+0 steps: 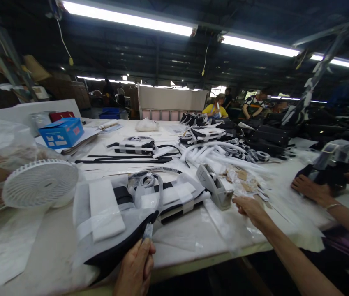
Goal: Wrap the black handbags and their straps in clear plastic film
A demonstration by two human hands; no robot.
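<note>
My left hand point(136, 267) is at the table's front edge, fingers pinched on a small clear strip of tape point(147, 231). The strip stands against the edge of a black curved part wrapped in white foam and clear film point(112, 224). My right hand point(248, 207) reaches across the table, its curled fingertips at the cutter end of a grey tape dispenser point(215, 187). What those fingers pinch is too small to see. Clear plastic bags point(223, 224) lie under my right forearm.
A white fan point(40, 183) lies at the left beside a blue box point(61, 132). Black straps point(125, 159) and wrapped black-and-white parts point(206, 133) cover the middle. Another person's hand point(310, 189) rests by a black item at right. More people work at the far end.
</note>
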